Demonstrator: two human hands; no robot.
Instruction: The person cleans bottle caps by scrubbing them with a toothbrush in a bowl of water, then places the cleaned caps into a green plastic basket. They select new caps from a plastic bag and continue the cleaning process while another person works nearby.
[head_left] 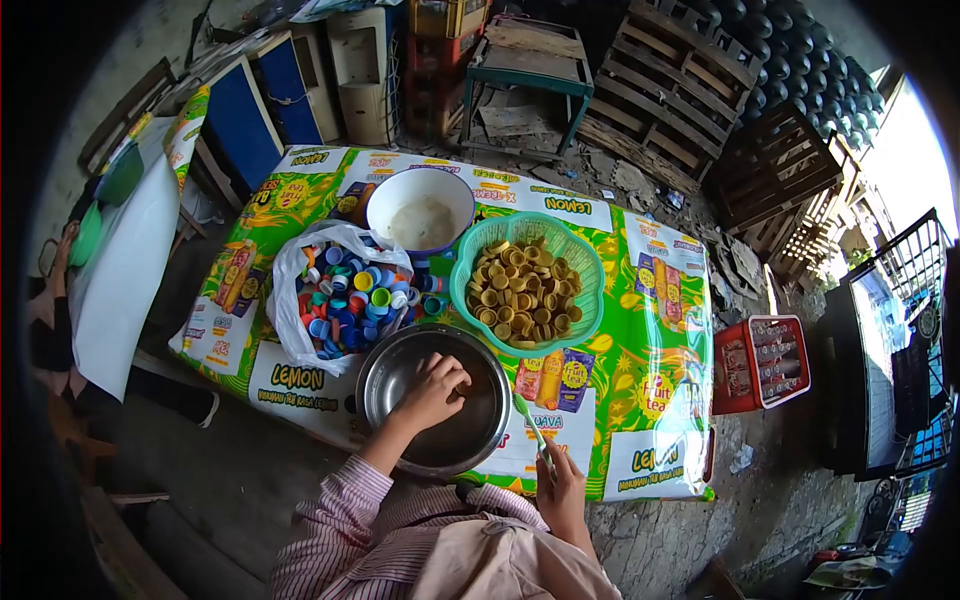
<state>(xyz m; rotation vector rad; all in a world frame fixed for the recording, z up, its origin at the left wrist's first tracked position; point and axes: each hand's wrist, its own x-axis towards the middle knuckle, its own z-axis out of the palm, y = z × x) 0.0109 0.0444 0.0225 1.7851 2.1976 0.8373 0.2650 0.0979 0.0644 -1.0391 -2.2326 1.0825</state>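
Observation:
My left hand (432, 390) is inside a metal bowl (485, 400), its fingers curled inward. Whatever those fingers hold, if anything, is hidden. In my right hand (562, 490) is a green-and-white toothbrush (532, 422), gripped by its handle just right of the bowl, bristle end pointing away from me. Beyond the bowl stands a teal plastic basket (592, 262) full of tan bottle caps (525, 292). To its left, a white plastic bag (288, 290) lies open around many coloured bottle caps (350, 300). A white basin (390, 188) with cloudy contents sits behind the bag.
A printed plastic sheet (640, 420) covers the table. On the floor at the right is a red crate (760, 322) of bottles. Wooden pallets (665, 85) and a small worn table (530, 65) stand behind. At far left, another person's hand (68, 240) touches a green bowl (87, 235).

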